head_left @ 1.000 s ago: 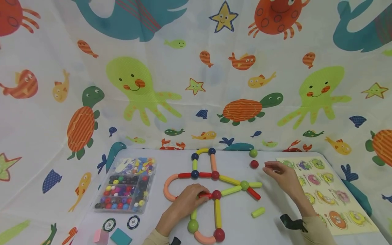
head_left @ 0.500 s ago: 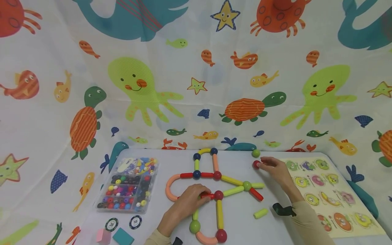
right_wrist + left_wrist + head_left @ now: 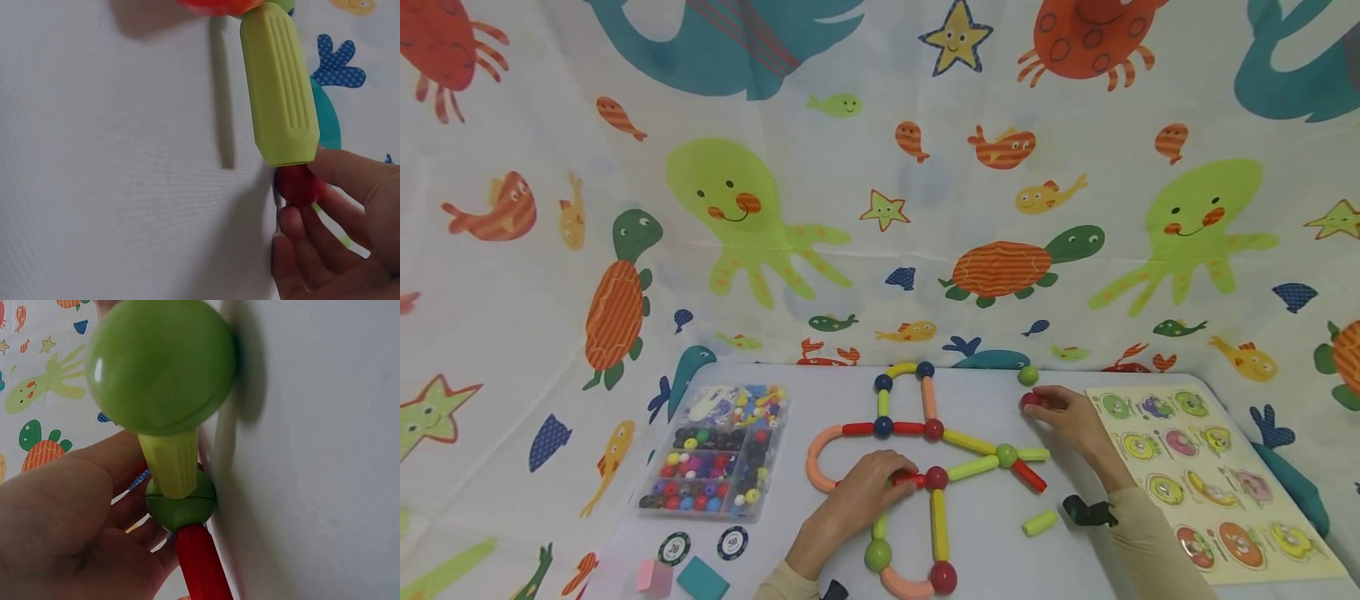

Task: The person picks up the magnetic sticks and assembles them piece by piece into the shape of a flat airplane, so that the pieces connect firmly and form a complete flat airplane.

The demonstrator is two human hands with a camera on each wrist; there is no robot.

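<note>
A figure of coloured sticks and balls lies on the white table, with a red ball near its middle. My left hand pinches the red stick beside that ball. In the left wrist view, a green ball and a yellow-green stick come before the left hand, and a second green ball sits behind them. My right hand pinches a loose red ball at the table's back. In the right wrist view, a yellow-green stick partly hides this red ball.
Behind the right hand's ball lies a green ball. A loose yellow-green stick lies nearer me. The clear bead box stands left, with chips and blocks in front. A picture board lies right.
My right hand has moved slightly left to the loose red ball and now grips it. The left hand stays in place on the figure.
</note>
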